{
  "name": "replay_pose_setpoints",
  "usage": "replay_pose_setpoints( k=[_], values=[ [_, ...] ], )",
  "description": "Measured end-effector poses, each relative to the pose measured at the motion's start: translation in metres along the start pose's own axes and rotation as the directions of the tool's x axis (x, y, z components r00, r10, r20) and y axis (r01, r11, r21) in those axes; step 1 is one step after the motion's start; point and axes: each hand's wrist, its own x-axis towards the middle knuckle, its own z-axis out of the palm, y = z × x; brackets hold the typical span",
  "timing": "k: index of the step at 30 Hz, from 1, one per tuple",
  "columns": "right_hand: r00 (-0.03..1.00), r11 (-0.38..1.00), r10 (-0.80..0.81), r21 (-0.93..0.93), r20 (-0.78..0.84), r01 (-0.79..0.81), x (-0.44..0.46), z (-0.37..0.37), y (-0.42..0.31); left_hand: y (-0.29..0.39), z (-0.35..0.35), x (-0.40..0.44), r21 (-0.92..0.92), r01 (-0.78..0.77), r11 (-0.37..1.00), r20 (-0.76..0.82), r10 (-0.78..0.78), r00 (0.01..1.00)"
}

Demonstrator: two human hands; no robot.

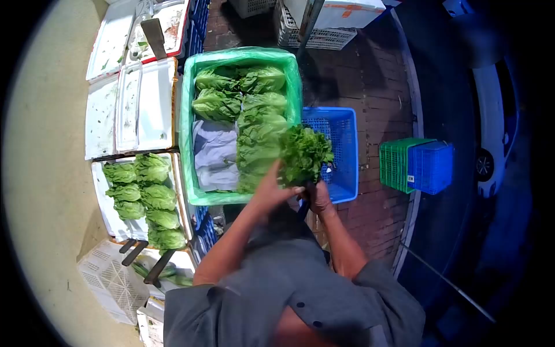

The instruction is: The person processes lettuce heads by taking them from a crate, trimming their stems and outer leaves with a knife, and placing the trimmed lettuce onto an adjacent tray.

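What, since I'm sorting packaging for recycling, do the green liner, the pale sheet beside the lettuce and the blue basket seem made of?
Green liner: thin, glossy plastic film, judging by its shiny wrinkles.
Pale sheet: matte and creased, perhaps paper or cloth; I can't tell which.
Blue basket: probably rigid moulded plastic, with a smooth finish, even colour and a grid of openings.

Right of the obstructing greens, the blue crate lies open.

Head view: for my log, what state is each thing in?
Leafy bunch: held, leaves spread
Right hand: closed around the bunch's base
Left hand: thumb and forefinger apart
Green-lined crate: open, holding lettuce
Pale sheet: wrinkled
Nearer blue basket: open, upright
Lettuce beside crate: lying in two columns
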Motion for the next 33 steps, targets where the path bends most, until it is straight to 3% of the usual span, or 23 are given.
replay_pose_setpoints(
  k=[2,4,7,8,11,12,16,19,20,22,24,27,28,32,33],
  values=[
    [0.987,0.942,0.103,0.306,0.124,-0.137,-0.001,-0.018,0.002,0.007,-0.001,-0.004,-0.092,-0.023,0.996,0.101,0.032,0.994],
    [0.993,0.869,0.064,0.483,0.102,-0.106,-0.008,0.020,-0.023,0.023,-0.009,-0.015,-0.216,0.003,0.976,0.157,0.032,0.987],
    [0.987,0.717,0.077,0.680,0.144,-0.155,-0.004,0.028,-0.018,0.010,-0.020,-0.018,-0.377,0.089,0.922,0.089,-0.060,0.994],
    [0.979,0.654,0.117,0.728,0.168,-0.203,0.000,0.031,-0.018,0.008,-0.021,-0.018,-0.342,0.037,0.939,-0.016,-0.045,0.999],
    [0.978,0.644,0.152,0.736,0.146,-0.210,0.005,0.043,-0.017,-0.015,-0.026,-0.010,-0.390,0.059,0.919,-0.119,-0.114,0.986],
    [0.981,0.700,0.151,0.688,0.122,-0.194,0.004,0.041,-0.011,-0.017,-0.026,-0.007,-0.448,0.077,0.891,-0.162,-0.166,0.973],
    [0.985,0.718,0.136,0.675,0.106,-0.172,0.009,0.041,0.005,-0.019,-0.025,0.005,-0.353,-0.065,0.933,-0.382,-0.081,0.921],
    [0.979,0.706,0.156,0.677,0.135,-0.206,0.003,0.045,0.001,-0.010,-0.033,0.019,-0.110,-0.012,0.994,-0.347,-0.027,0.937],
    [0.976,0.696,0.167,0.685,0.140,-0.217,0.000,0.045,0.003,-0.007,-0.034,0.022,-0.132,-0.008,0.991,-0.318,-0.035,0.947],
    [0.973,0.677,0.190,0.700,0.131,-0.226,-0.003,0.042,0.007,-0.022,-0.036,0.034,-0.455,-0.012,0.891,-0.370,-0.177,0.912],
    [0.977,0.672,0.157,0.708,0.147,-0.215,-0.004,0.038,0.010,-0.039,-0.040,0.042,-0.752,-0.018,0.659,-0.336,-0.359,0.871],
    [0.981,0.680,0.078,0.710,0.176,-0.181,0.001,0.041,0.014,-0.056,-0.026,0.036,-0.805,0.410,0.429,0.204,-0.449,0.870],
    [0.981,0.695,0.084,0.695,0.175,-0.183,0.003,0.050,0.010,-0.055,-0.011,0.028,-0.900,0.344,0.266,0.278,-0.258,0.925],
    [0.971,0.737,0.127,0.636,0.204,-0.230,0.000,0.082,-0.014,-0.062,-0.007,0.023,-0.936,0.351,-0.022,0.345,0.147,0.927],
    [0.963,0.745,0.149,0.614,0.226,-0.260,-0.002,0.084,-0.018,-0.062,-0.006,0.024,-0.941,0.332,-0.059,0.327,0.077,0.942]
  ],
)
